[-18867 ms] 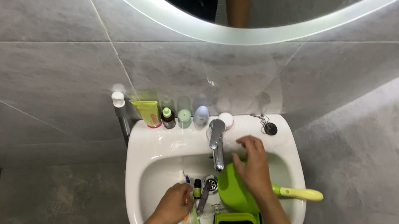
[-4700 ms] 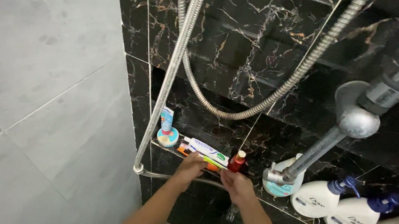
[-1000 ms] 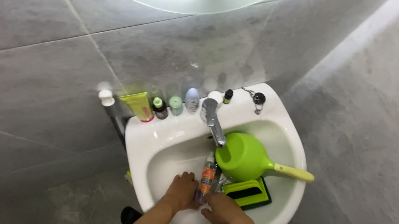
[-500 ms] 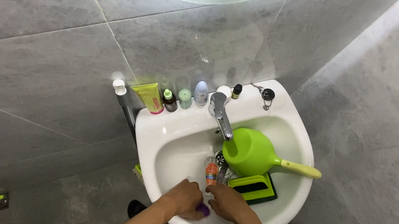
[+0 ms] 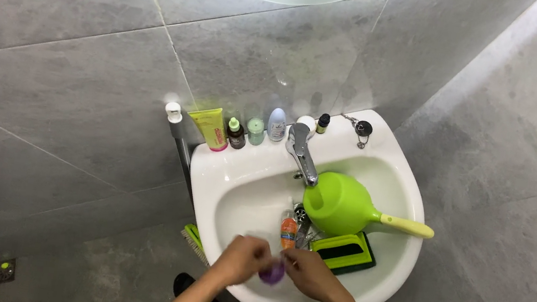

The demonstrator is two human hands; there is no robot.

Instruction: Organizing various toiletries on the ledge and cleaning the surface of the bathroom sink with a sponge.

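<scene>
Over the near rim of a white wash basin (image 5: 404,167), my left hand (image 5: 239,260) and my right hand (image 5: 308,274) meet on a small purple object (image 5: 272,273). Both hands grip it between the fingertips; what it is I cannot tell. Just beyond my fingers an orange tube (image 5: 288,230) lies in the bowl near the drain. To the right of it sit a green-and-black scrub brush (image 5: 344,251) and a lime-green ladle jug (image 5: 342,204) with a yellow handle.
A chrome tap (image 5: 302,154) stands at the back of the basin. Along the back ledge stand a yellow-green tube (image 5: 208,128), several small bottles (image 5: 255,129) and a black plug on a chain (image 5: 363,128). Grey tiled walls surround the basin; a lit mirror edge is above.
The view has swung from a black-tiled shower shelf back to the basin. Over the last second my hands drew back to the near rim and closed together on the purple object.
</scene>
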